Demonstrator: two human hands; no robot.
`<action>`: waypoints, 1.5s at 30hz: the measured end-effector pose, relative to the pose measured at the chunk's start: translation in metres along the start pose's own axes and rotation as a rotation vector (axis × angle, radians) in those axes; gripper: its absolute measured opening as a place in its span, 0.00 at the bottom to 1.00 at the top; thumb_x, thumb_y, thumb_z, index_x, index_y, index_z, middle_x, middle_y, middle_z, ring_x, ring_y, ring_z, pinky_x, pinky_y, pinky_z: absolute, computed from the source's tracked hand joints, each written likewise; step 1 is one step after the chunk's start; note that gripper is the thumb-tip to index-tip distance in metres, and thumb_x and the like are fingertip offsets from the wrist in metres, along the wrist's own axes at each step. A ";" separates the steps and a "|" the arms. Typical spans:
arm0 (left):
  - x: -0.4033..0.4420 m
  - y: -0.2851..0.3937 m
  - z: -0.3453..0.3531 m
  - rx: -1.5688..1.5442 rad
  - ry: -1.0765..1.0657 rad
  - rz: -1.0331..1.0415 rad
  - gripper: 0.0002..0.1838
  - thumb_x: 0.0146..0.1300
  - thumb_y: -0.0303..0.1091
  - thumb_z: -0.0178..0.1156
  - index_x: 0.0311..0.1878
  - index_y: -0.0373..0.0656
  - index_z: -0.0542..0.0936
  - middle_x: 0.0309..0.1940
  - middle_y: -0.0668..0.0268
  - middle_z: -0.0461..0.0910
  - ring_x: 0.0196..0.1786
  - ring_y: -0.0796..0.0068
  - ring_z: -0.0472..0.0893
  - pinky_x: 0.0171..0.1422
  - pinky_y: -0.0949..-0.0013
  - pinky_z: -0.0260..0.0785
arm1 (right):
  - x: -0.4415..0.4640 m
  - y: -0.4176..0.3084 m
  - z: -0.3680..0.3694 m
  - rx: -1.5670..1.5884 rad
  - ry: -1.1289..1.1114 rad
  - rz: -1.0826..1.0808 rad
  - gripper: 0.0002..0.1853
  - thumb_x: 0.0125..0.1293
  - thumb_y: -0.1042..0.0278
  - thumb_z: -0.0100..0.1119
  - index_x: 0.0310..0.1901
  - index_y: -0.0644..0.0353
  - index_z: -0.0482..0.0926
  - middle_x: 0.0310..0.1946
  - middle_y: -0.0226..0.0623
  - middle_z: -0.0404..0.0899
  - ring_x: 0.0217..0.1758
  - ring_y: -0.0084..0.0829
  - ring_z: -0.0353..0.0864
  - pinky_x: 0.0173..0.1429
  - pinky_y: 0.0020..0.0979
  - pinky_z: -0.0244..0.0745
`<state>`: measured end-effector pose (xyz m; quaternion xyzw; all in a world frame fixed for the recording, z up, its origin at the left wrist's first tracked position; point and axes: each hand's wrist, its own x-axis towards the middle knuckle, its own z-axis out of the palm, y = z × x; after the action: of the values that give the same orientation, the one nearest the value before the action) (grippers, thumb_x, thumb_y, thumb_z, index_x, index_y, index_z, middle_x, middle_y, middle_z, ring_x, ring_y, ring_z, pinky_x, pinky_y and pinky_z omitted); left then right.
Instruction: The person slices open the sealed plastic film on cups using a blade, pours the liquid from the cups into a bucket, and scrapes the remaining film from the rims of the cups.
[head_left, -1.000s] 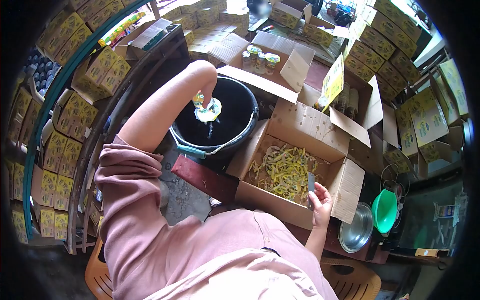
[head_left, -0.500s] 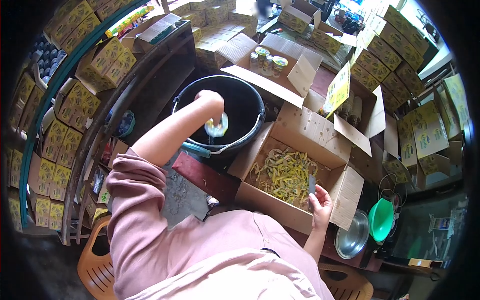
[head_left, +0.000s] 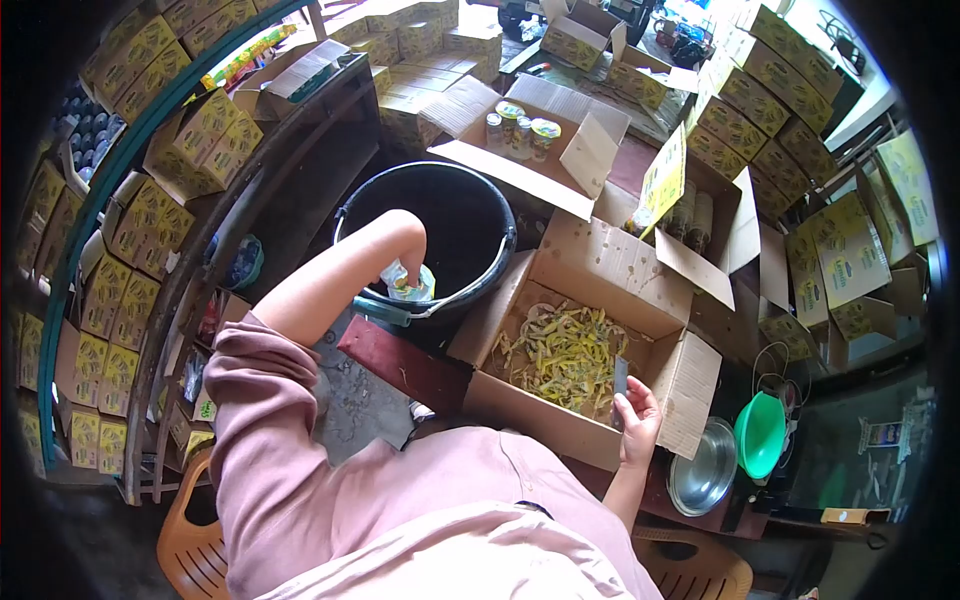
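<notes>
Reads as mid-job. L hand (head_left: 411, 258) is closed round a jar (head_left: 408, 288), held inside the black bucket (head_left: 475, 220) by its near wall; the hand covers part of it & the bucket floor is too dark to tell what's in there. R hand (head_left: 638, 411) pinches a flat grey blade (head_left: 620, 376) btwn thumb & fingers, upright over the near R part of a carton.

Done, prob.: a good heap of yellow scraps (head_left: 560, 352) lies in that carton (head_left: 545, 415), & a few jars (head_left: 520, 130) stand in the far box (head_left: 470, 155). Left, as judged: the held jar isn't set down yet, & more jars lie in the R-hand box (head_left: 745, 220), partly hidden; can't tell how many or whether they're finished.

Edges: bucket rim rings the L hand, w/ the bucket handle (head_left: 468, 290) slack at the near R side. Most room is above the bucket's far half. Carton back flap stands btwn scraps & far box; its R flap is just beside the R hand, metal bowl (head_left: 702, 468) close past that. Strip of red surface (head_left: 405, 362) shows btwn bucket & person, little space there
</notes>
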<state>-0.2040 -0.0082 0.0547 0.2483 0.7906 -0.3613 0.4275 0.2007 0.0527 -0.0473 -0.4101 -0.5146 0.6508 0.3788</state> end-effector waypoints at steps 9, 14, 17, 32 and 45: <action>-0.006 -0.007 -0.008 0.019 0.204 0.155 0.30 0.51 0.53 0.61 0.53 0.43 0.74 0.43 0.60 0.79 0.41 0.68 0.81 0.49 0.65 0.71 | -0.001 0.001 -0.005 0.017 0.001 0.018 0.18 0.52 0.83 0.59 0.47 0.64 0.75 0.31 0.27 0.75 0.33 0.16 0.74 0.41 0.18 0.71; 0.013 -0.009 -0.012 0.049 0.115 0.132 0.28 0.51 0.55 0.60 0.48 0.43 0.78 0.38 0.60 0.81 0.39 0.70 0.81 0.46 0.65 0.72 | 0.000 0.000 -0.005 0.008 0.015 0.024 0.18 0.52 0.83 0.59 0.47 0.64 0.75 0.32 0.28 0.75 0.33 0.17 0.73 0.41 0.18 0.71; -0.007 -0.009 -0.005 -0.007 0.026 0.119 0.25 0.52 0.54 0.59 0.44 0.42 0.80 0.35 0.60 0.82 0.36 0.69 0.82 0.42 0.65 0.74 | 0.001 0.001 -0.005 0.020 0.015 0.012 0.18 0.52 0.83 0.59 0.47 0.64 0.75 0.31 0.27 0.75 0.33 0.17 0.74 0.41 0.18 0.71; -0.007 -0.018 0.003 -0.023 0.494 0.276 0.24 0.51 0.55 0.59 0.42 0.44 0.81 0.33 0.61 0.82 0.33 0.69 0.82 0.40 0.67 0.74 | -0.001 -0.007 0.000 0.033 0.000 0.006 0.17 0.53 0.82 0.59 0.46 0.63 0.75 0.30 0.28 0.76 0.32 0.17 0.75 0.40 0.19 0.71; -0.019 -0.017 -0.005 -0.088 0.424 0.126 0.25 0.54 0.52 0.57 0.45 0.39 0.78 0.35 0.59 0.81 0.28 0.69 0.82 0.35 0.68 0.75 | -0.002 -0.005 -0.004 0.028 -0.001 -0.008 0.17 0.53 0.83 0.59 0.46 0.64 0.75 0.30 0.28 0.76 0.32 0.17 0.74 0.40 0.18 0.71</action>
<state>-0.2084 -0.0165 0.0792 0.3486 0.8608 -0.2388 0.2837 0.2053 0.0535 -0.0428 -0.4024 -0.5072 0.6567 0.3868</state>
